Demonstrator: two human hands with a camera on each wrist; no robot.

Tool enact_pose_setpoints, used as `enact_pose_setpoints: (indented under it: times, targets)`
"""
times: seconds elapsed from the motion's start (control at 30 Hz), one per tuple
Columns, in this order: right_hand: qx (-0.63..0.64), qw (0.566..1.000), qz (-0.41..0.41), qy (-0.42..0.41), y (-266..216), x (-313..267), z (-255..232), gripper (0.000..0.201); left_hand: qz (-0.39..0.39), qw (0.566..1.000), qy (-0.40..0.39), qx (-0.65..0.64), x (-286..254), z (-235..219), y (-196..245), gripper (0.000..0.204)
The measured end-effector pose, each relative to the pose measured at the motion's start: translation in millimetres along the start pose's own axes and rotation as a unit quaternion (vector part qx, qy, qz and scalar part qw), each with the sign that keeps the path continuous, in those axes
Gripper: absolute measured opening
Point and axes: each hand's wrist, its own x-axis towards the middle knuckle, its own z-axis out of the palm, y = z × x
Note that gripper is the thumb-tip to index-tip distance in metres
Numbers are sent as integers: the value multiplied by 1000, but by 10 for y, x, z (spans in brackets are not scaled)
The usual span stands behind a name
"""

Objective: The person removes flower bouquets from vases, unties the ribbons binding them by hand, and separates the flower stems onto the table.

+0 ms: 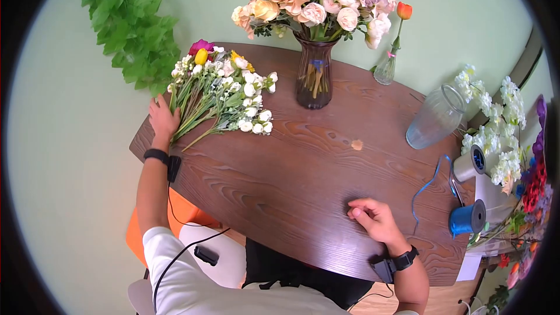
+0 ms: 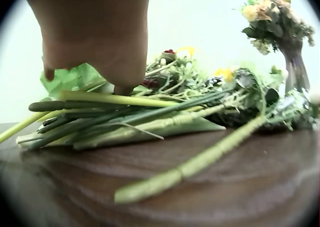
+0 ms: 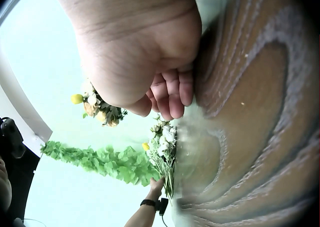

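Head view shows the left hand (image 1: 162, 118) lying with straight fingers on the stems of a bunch of loose flowers (image 1: 224, 92) at the table's (image 1: 291, 169) far left corner; the right hand (image 1: 375, 218) rests on bare wood near the front edge, fingers loosely curled, holding nothing; between the two stands a dark vase of roses (image 1: 315, 73); farther right, an empty glass vase (image 1: 434, 118), a blue ribbon spool (image 1: 468, 219) and trailing ribbon (image 1: 429, 184); a leafy garland (image 1: 131, 23) hangs behind.
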Motion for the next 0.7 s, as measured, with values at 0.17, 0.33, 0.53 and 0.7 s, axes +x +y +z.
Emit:
enact_pose_setpoints:
  times: [0.17,0.33,0.53,0.7]
  targets:
    - [-10,1000,-11,1,9,-2,4,19,127,966,-212,-75,-209,-343,198,34]
    - [-23,1000,-17,2,14,-15,-6,19,129,900,-366,-200,-251,-509,259,25]
    - [-28,999,-25,-3,14,-11,4,19,178,836,-363,-371,-382,-378,172,23]
    - [-32,999,-27,-2,6,-18,-1,19,186,916,-301,-190,-418,-307,168,32]
